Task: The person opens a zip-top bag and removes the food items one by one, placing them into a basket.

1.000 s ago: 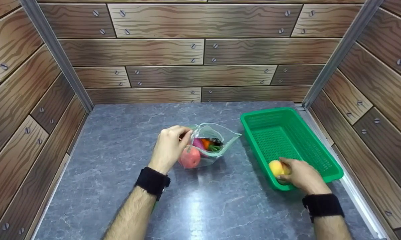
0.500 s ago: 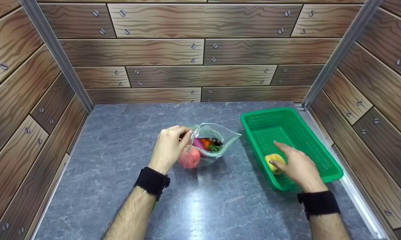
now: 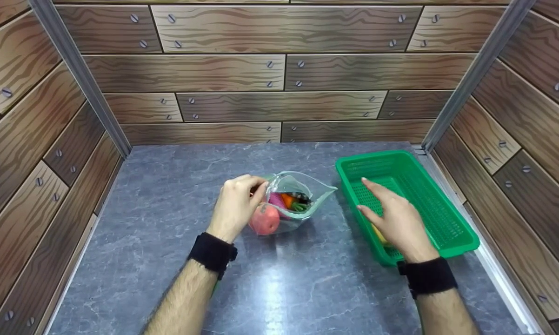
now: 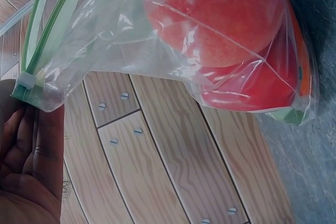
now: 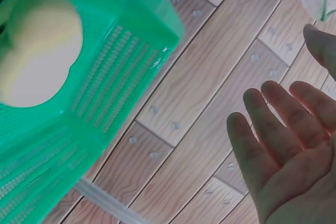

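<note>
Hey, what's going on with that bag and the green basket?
A person's left hand pinches the top corner of an open clear zip bag on the gray table. Inside are a round pinkish-red fruit, something orange and something purple. The right hand hovers at the green basket, fingers extended, holding nothing. A yellow item, possibly a bell pepper, lies in the basket.

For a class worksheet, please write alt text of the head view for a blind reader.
A person's left hand pinches an open clear bag holding a round red item. Their right hand, holding nothing, hovers over a green basket, partly hiding a yellow item.
</note>
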A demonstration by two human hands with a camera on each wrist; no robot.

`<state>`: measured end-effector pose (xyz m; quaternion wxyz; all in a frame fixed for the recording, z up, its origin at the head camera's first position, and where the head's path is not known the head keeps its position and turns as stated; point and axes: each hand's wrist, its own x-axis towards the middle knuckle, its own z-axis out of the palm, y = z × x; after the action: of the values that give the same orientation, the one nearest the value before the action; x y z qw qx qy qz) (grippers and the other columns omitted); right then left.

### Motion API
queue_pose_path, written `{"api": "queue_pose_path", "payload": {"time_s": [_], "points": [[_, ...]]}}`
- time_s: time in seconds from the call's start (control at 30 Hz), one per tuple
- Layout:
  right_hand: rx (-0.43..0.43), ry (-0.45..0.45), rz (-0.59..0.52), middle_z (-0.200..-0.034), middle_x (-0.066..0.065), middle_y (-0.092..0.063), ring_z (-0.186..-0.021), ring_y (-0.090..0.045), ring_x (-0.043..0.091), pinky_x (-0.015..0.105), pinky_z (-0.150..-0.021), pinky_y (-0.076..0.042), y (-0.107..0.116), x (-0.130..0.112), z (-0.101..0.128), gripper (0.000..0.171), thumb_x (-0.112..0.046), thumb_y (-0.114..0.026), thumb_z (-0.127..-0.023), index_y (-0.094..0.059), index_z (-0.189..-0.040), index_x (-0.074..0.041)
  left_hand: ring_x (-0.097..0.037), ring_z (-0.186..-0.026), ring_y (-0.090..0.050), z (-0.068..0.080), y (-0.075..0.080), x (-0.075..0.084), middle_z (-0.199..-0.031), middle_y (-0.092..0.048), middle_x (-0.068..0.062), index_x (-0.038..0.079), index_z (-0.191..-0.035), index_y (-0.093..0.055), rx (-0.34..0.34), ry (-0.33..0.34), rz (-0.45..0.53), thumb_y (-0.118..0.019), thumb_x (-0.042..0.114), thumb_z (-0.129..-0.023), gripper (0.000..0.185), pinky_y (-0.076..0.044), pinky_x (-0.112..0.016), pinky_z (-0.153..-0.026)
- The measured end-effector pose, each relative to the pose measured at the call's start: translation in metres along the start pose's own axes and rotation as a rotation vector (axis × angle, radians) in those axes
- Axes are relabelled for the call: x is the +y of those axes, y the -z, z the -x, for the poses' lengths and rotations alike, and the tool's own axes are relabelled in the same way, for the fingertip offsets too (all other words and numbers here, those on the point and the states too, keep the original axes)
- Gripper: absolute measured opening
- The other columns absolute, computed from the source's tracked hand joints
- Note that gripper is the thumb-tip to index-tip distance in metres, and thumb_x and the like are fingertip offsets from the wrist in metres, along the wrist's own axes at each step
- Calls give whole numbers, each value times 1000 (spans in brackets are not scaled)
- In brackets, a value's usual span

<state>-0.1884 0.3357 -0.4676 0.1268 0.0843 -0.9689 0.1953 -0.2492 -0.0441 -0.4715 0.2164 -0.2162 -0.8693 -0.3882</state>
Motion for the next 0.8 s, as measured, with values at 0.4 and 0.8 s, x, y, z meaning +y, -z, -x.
{"api": "queue_pose_path", "payload": {"time_s": [0.4, 0.8], "points": [[89, 152, -27, -163, 17, -74, -118, -84, 42, 58, -94, -70, -10, -38, -14, 71, -20, -88, -108, -60, -172, -16, -19, -89, -84, 0, 0, 2, -102, -89, -10, 5, -112, -90, 8, -16, 3, -80, 13, -113, 13, -73, -35, -78], [139, 282, -19, -152, 15, -81, -134, -82, 38, 56, -107, -71, -22, -69, -22, 60, -19, -92, -105, -72, -161, -12, -22, -90, -85, 0, -2, 3, -103, -89, -12, 4, -112, -90, 7, -24, 8, -80, 12, -113, 13, -74, -36, -79]]}}
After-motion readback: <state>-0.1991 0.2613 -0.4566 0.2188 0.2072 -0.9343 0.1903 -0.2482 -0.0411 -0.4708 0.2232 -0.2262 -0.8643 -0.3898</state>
